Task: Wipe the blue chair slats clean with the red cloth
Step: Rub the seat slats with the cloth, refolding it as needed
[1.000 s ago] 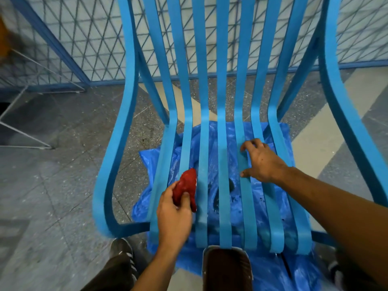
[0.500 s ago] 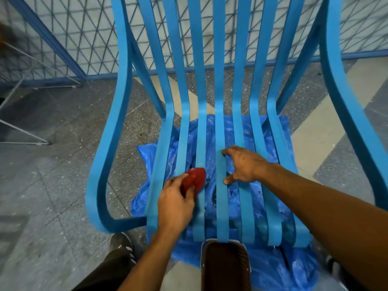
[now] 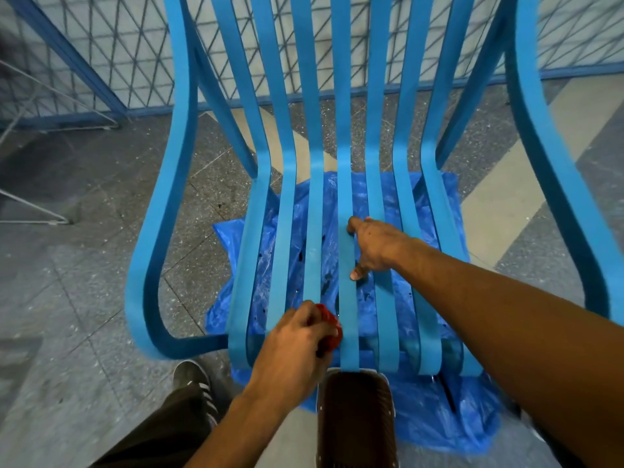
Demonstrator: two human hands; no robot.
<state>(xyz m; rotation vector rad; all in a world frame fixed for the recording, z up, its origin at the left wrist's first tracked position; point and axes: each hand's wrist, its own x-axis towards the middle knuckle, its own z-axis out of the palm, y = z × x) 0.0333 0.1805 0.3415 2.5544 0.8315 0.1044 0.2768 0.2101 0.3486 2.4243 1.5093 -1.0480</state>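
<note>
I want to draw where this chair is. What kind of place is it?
Probably a tiled indoor hall or covered yard, though I can't be sure. The blue slatted chair stands on a grey speckled stone floor, a wire-mesh fence runs behind it, and a blue plastic sheet lies spread under the seat.

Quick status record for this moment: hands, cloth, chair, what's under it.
left hand: gripping the red cloth, pressed on a seat slat near the front edge
right hand: empty, resting on the middle seat slats
chair: blue, upright
under chair: blue plastic sheet on the floor
front: brown basket
</note>
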